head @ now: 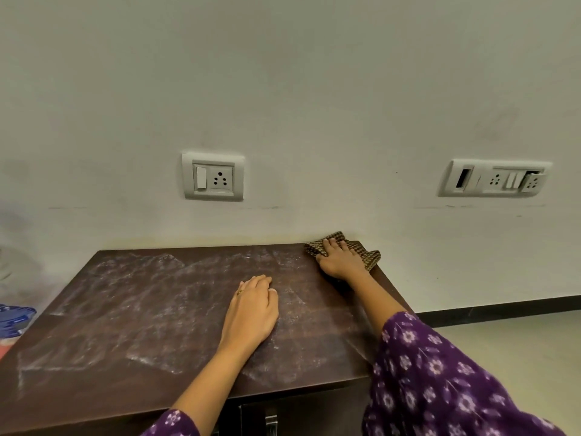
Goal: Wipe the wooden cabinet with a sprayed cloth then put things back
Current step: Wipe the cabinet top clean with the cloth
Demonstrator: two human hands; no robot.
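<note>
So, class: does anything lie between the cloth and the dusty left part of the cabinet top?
Yes: the left hand rests on the cabinet top, between the cloth under the right hand at the far right corner and that dusty part.

One counter [141, 309]. One cloth [361, 251], at two o'clock on it. Hands, two: left hand [251, 309], right hand [339, 262]. One ring [240, 292]. Wall plates, two: small plate [213, 176] at eleven o'clock, long plate [493, 177] at one. One blue item [14, 319] at nine.
</note>
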